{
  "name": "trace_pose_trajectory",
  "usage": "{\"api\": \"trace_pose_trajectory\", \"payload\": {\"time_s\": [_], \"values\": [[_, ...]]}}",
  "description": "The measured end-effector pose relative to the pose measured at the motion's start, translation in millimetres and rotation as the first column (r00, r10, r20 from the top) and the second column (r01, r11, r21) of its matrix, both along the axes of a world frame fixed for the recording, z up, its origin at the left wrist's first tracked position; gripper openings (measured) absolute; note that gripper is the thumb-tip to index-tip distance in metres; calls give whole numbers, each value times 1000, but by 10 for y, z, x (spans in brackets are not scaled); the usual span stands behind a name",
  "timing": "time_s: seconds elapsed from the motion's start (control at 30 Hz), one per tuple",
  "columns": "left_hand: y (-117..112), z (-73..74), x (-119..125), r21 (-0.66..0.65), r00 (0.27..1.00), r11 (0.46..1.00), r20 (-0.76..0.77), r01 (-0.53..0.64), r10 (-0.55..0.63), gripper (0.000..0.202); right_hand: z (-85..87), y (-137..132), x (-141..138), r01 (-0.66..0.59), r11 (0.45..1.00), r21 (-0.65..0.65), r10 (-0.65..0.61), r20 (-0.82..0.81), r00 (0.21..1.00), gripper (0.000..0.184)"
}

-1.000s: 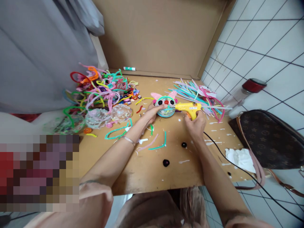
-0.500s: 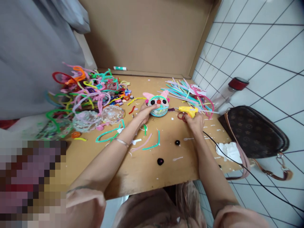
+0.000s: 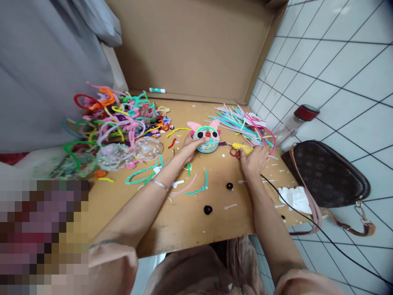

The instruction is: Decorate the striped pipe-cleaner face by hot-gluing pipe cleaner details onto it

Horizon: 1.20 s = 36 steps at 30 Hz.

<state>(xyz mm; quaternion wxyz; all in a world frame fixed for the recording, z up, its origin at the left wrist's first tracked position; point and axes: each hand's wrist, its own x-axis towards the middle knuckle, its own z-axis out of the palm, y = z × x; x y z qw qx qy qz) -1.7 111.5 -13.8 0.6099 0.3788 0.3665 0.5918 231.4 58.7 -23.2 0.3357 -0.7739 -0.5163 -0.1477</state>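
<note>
My left hand [image 3: 190,149] is closed around a round pipe-cleaner animal face [image 3: 208,146], its thumb lying across the front. The face has pink ears, black eyes, a red nose and blue and green edging. To its right, my right hand [image 3: 254,160] grips a yellow hot glue gun [image 3: 241,146] low over the table, the nozzle pointing left toward the face. The fingers cover the rear of the gun. Red-handled scissors [image 3: 235,153] lie beside the gun, partly hidden by my right hand. A black cord [image 3: 288,201] trails from the gun to the lower right.
Tangled pipe cleaners [image 3: 129,116] are heaped at the left, with straight ones [image 3: 236,121] at the back right. Two black beads [image 3: 229,186] lie in front. A clear bottle with a red lid [image 3: 303,112], a brown handbag [image 3: 328,174] and a tissue [image 3: 295,199] stand or lie at the right.
My right hand has turned over the glue gun and lowered it, the fingers now covering more of its rear. My left hand still holds the face in place. The view has shifted slightly.
</note>
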Motion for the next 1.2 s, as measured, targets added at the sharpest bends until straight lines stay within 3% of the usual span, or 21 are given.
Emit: {"api": "trace_pose_trajectory", "payload": {"time_s": [0.07,0.17,0.33,0.47,0.6,0.7,0.9,1.2], "values": [[2,-5,2,2,1000,1000,-3,1,-1,61,-4,-22,-54,-95,991,97,94,15,995,21],[7,-20,3,2,1000,1000,-11,-7,7,63,-40,-52,-190,-270,949,166,277,-21,961,27],[-3,-25,0,37,1000,999,-26,8,-7,65,-139,-137,-490,-610,777,157,605,82,792,30],[5,-29,0,38,1000,999,-29,-1,2,66,-91,-191,-642,-701,689,185,695,105,711,36],[27,-39,5,44,999,999,-19,29,-28,61,55,-129,-707,-630,728,271,655,-5,755,42],[27,-38,9,45,1000,999,-24,20,-19,61,102,-60,-754,-594,770,233,620,-56,782,45],[18,-38,7,41,1000,999,-25,13,-12,62,3,-33,-801,-605,789,109,600,80,796,45],[51,-83,8,10,1000,1000,-22,-10,10,73,-25,-37,-799,-605,793,77,596,114,795,46]]}}
